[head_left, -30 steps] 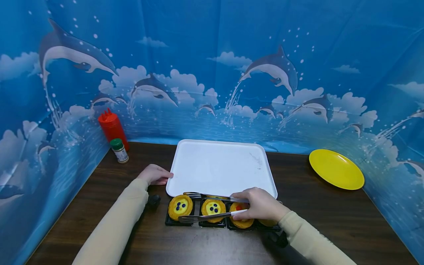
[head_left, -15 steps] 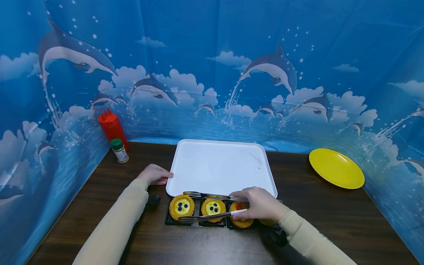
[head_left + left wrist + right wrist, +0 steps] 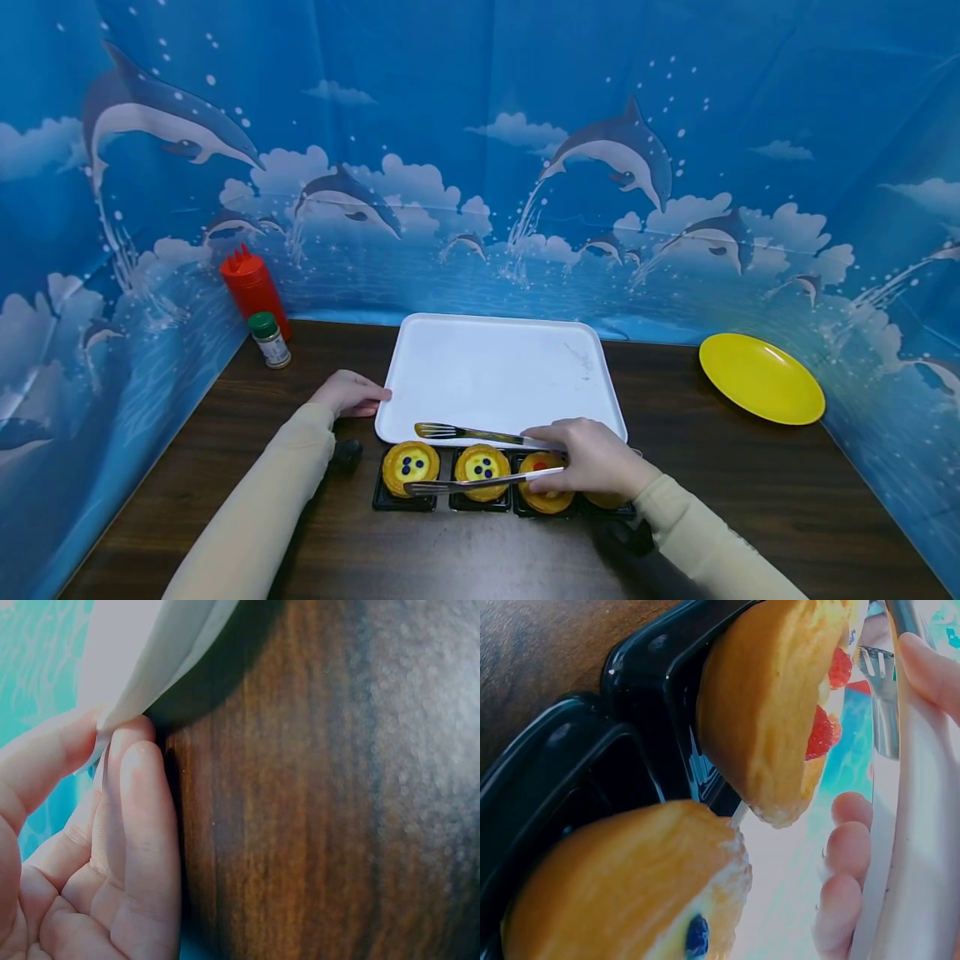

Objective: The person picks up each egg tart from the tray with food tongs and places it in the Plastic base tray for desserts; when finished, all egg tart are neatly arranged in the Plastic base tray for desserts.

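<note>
In the head view my left hand (image 3: 352, 394) pinches the left edge of the white tray (image 3: 495, 367); the left wrist view shows its rim between thumb and fingers. My right hand (image 3: 592, 454) grips fork-ended tongs (image 3: 480, 483), whose two arms are spread and point left above a row of tarts. One blueberry tart (image 3: 410, 467) lies at the left end, then another blueberry tart (image 3: 482, 468), then a red-berry tart (image 3: 546, 500) under the tongs. A further tart (image 3: 606, 502) is mostly hidden by my right hand. Black holders (image 3: 555, 757) carry the tarts.
A yellow plate (image 3: 761, 379) lies at the back right. At the back left stand a red squeeze bottle (image 3: 257, 292) and a small green-lidded jar (image 3: 271, 342). A dolphin-print curtain (image 3: 450, 167) hangs behind and beside the dark wooden table (image 3: 337, 542).
The tongs and my right hand have risen slightly, and the far tong arm now shows over the white tray's near edge. My left hand stays on the tray's edge.
</note>
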Demonstrator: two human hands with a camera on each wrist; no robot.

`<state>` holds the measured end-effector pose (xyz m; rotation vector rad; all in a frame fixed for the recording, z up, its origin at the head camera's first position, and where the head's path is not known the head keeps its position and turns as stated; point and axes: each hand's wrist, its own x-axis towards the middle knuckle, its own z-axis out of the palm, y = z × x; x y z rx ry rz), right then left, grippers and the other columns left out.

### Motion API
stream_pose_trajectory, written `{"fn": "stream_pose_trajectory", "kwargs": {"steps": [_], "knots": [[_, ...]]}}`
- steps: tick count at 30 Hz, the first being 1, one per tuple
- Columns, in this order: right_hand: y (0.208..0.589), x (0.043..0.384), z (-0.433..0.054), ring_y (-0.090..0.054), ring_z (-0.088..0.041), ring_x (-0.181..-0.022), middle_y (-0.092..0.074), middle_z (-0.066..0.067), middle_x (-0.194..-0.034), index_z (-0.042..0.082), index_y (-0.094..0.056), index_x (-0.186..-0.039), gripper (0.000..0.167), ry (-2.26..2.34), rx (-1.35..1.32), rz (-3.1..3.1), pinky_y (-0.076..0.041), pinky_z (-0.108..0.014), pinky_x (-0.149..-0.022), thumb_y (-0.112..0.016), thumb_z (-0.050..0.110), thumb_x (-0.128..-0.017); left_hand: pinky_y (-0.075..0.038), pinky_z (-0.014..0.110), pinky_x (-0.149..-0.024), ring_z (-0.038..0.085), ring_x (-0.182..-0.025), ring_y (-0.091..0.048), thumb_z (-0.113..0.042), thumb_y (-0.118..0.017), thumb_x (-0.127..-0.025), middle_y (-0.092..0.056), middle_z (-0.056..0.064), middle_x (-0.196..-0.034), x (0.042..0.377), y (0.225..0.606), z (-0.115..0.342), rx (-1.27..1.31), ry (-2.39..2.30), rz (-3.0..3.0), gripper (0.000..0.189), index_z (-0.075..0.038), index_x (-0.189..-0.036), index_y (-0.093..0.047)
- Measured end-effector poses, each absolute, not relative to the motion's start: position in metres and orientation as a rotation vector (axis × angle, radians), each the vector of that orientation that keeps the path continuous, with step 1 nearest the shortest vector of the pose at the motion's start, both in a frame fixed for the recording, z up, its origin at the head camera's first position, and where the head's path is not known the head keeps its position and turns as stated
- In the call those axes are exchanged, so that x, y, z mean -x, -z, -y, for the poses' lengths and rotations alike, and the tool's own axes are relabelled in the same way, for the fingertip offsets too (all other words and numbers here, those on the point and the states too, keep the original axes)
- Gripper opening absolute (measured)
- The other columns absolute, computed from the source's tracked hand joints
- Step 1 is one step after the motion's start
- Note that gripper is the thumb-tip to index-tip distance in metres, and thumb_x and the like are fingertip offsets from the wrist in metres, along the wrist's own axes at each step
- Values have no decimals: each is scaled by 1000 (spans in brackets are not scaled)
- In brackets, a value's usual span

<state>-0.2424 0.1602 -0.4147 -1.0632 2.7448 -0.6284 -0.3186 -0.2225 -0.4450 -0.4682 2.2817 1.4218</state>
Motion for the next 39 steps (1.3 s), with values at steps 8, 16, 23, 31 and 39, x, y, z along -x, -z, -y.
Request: {"fn": "stream_pose_trajectory", "kwargs": {"steps": [8, 16, 23, 31, 39], "knots": [[412, 239, -168, -53, -6, -75, -68, 9, -100, 21, -63, -124, 61, 631, 1008, -2775, -50, -22, -69, -71, 57, -76, -54, 20, -66, 11, -63, -64, -24, -72, -85, -68, 6, -78, 321, 450, 222, 473, -1421, -2286, 39, 4, -110, -65], [410, 234, -184, -53, -8, -74, -68, 9, -103, 23, -63, -124, 61, 634, 893, -2815, -48, -23, -63, -71, 59, -75, -54, 20, -66, 11, -62, -64, -24, -73, -84, -68, 6, -78, 325, 453, 224, 490, -1417, -2271, 37, 3, -109, -65], [407, 228, -204, -55, -5, -71, -69, 7, -106, 21, -65, -122, 61, 648, 808, -2847, -51, -24, -62, -71, 59, -74, -54, 20, -68, 11, -63, -65, -25, -71, -86, -68, 6, -79, 322, 448, 222, 476, -1409, -2274, 39, 4, -111, -64], [407, 222, -225, -59, -6, -79, -69, 3, -109, 16, -64, -122, 63, 659, 733, -2874, -55, -24, -71, -72, 57, -74, -54, 20, -68, 12, -63, -65, -26, -71, -85, -68, 6, -78, 320, 446, 221, 483, -1416, -2281, 40, 4, -111, -63], [407, 220, -249, -57, -7, -76, -69, 3, -107, 14, -65, -121, 65, 620, 621, -2946, -54, -22, -66, -74, 56, -72, -54, 19, -68, 12, -65, -66, -25, -71, -86, -68, 8, -81, 321, 448, 223, 495, -1415, -2272, 42, 5, -113, -62]]}}
